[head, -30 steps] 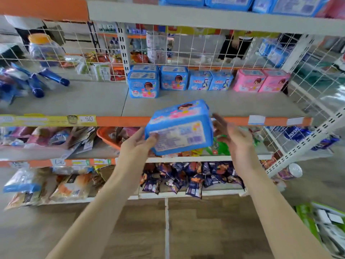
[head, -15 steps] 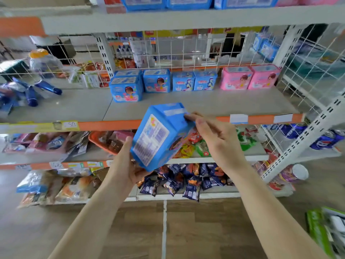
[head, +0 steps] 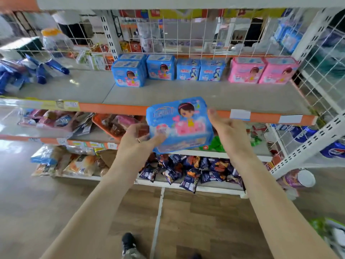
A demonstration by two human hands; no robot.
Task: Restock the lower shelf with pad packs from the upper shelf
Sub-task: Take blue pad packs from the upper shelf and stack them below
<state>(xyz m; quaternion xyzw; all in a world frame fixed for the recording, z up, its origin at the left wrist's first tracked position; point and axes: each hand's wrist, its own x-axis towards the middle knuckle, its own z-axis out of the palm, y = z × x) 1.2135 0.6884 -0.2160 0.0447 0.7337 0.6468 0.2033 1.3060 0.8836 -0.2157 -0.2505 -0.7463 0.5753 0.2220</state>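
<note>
Before the lower shelf [head: 186, 92], the blue pad pack [head: 179, 126] is held label-forward, presumably for front-facing placement beside the shelved packs [head: 160, 69]. The left hand [head: 137, 142] grips its lower corner; the right hand [head: 228, 131] braces the right edge, finger curl hidden.

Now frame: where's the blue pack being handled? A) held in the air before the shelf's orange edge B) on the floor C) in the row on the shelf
A: the left hand grips the blue pack, which is up off the shelf and overlaps its orange edge.
</note>
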